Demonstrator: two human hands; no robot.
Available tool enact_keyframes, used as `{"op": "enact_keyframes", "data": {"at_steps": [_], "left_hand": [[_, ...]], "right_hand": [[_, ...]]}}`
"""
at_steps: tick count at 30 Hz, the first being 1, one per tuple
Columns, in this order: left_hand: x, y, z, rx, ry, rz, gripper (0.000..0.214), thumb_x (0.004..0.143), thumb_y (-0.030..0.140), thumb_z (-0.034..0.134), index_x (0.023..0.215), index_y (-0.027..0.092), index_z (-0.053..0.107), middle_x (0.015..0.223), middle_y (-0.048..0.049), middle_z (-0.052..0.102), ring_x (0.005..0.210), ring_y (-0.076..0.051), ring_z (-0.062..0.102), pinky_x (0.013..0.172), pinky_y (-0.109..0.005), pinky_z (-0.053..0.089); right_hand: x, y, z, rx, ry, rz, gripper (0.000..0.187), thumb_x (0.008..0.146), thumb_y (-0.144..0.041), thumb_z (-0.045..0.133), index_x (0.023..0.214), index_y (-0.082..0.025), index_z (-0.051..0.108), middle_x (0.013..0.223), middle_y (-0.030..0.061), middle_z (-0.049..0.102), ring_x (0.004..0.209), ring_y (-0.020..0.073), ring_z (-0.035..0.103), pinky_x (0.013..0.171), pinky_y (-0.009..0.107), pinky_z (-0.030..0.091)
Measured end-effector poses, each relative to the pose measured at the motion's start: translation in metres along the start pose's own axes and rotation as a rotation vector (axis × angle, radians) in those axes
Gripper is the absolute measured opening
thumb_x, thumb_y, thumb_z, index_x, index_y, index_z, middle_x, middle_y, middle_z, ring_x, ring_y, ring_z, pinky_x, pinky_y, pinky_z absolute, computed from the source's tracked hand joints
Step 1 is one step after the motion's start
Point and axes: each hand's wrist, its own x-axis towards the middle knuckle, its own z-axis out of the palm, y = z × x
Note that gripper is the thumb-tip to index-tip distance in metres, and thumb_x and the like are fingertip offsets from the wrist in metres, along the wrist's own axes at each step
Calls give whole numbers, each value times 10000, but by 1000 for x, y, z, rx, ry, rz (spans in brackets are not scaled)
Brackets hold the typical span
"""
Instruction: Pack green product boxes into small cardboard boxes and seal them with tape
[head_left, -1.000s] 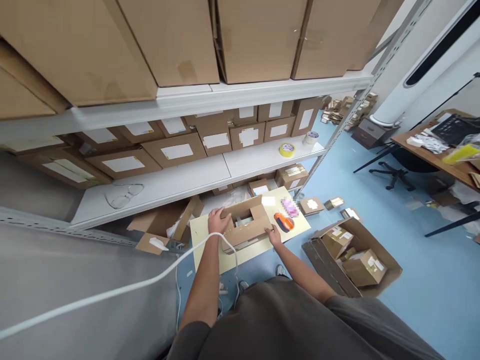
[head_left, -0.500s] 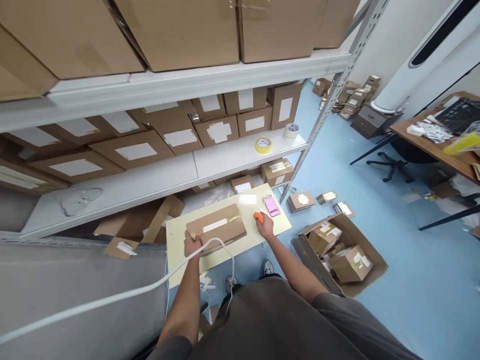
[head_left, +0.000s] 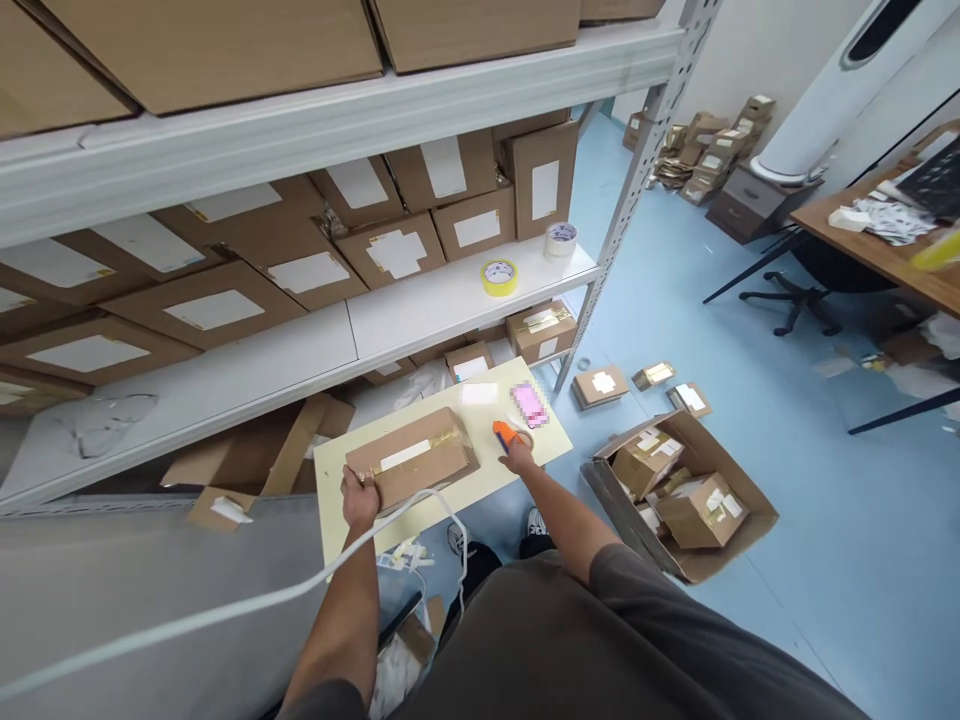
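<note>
So there's a closed cardboard box (head_left: 412, 455) sitting between the two hands, nearer the left one, lying flat on a pale yellow tabletop (head_left: 334, 500). It's got shiny tape and a white strip running along its top. Left hand (head_left: 361, 497) is curled around the box's near left corner, though I can't tell how hard it's gripping. Right hand (head_left: 517, 458) is closed around an orange-and-blue tape dispenser (head_left: 504, 432), up off to the right of the box, with a gap between them.

Just beyond the right hand there's a pink thing (head_left: 530, 402), too pixelated to make out, and a white paper (head_left: 478, 393) lies a bit to the left of that. Farther past the right hand, a yellow tape roll (head_left: 499, 277) and a clear tape roll (head_left: 560, 239) sit near each other on a white shelf (head_left: 420, 320), in front of a row of labelled boxes (head_left: 390, 253).

Well off to the right of the right hand, a big open carton (head_left: 630, 520) is on the blue floor with smaller boxes inside. Beyond the left hand, another carton (head_left: 255, 430) gapes open under the shelf. A thick white cable (head_left: 255, 603) crosses in front of the left forearm.
</note>
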Motion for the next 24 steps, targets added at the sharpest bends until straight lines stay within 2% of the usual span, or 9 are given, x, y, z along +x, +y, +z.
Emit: {"op": "enact_keyframes", "data": {"at_steps": [4, 7, 11, 15, 18, 21, 24], "left_hand": [[-3, 0, -1, 6, -21, -4, 815, 1008, 484, 588, 1733, 170, 388, 1661, -195, 564, 1480, -428, 596, 1183, -556, 542], [-6, 2, -2, 39, -30, 9, 786, 1035, 463, 547, 1744, 169, 378, 1705, -218, 517, 1474, -442, 608, 1170, -586, 562], [-9, 5, -3, 71, -44, 18, 773, 1067, 470, 493, 1751, 136, 359, 1752, -244, 446, 1463, -436, 616, 1190, -578, 543], [-10, 7, -1, 51, -31, -13, 781, 1045, 454, 552, 1746, 154, 381, 1679, -233, 541, 1394, -419, 663, 1177, -553, 544], [-15, 8, -1, -2, -47, -22, 768, 1031, 434, 568, 1734, 171, 407, 1717, -220, 500, 1405, -420, 655, 1172, -536, 541], [-23, 9, -4, -58, -89, -27, 777, 1033, 422, 551, 1752, 189, 368, 1765, -213, 438, 1479, -412, 595, 1179, -518, 527], [-30, 11, -8, -88, -89, 8, 768, 1049, 387, 511, 1765, 178, 327, 1772, -220, 426, 1551, -400, 526, 1236, -505, 466]], "right_hand": [[-1, -5, 8, -24, -34, 136, 730, 963, -231, 721, 1653, -125, 506, 1501, 239, 691, 1391, 360, 656, 1091, 406, 515], [-4, -12, 4, -31, -15, 148, 745, 981, -180, 641, 1691, -107, 428, 1532, 242, 668, 1430, 348, 634, 1116, 393, 504], [-14, -27, -6, 38, 58, 111, 672, 1063, -201, 491, 1703, -74, 333, 1429, 230, 716, 1281, 350, 714, 1028, 408, 543], [-30, -50, -19, 191, 185, -61, 577, 1068, -302, 515, 1615, -139, 426, 1444, 203, 682, 1208, 354, 729, 1008, 425, 576], [-41, -77, -30, 309, 245, -237, 529, 1039, -332, 544, 1547, -196, 484, 1491, 183, 648, 1232, 347, 703, 1050, 457, 575], [-50, -112, -38, 364, 205, -322, 466, 1034, -399, 579, 1463, -221, 552, 1333, 135, 732, 1151, 331, 714, 1007, 455, 584], [-54, -150, -34, 377, 63, -425, 398, 1027, -491, 645, 1329, -233, 650, 1127, 74, 783, 1039, 299, 727, 931, 399, 587]]}}
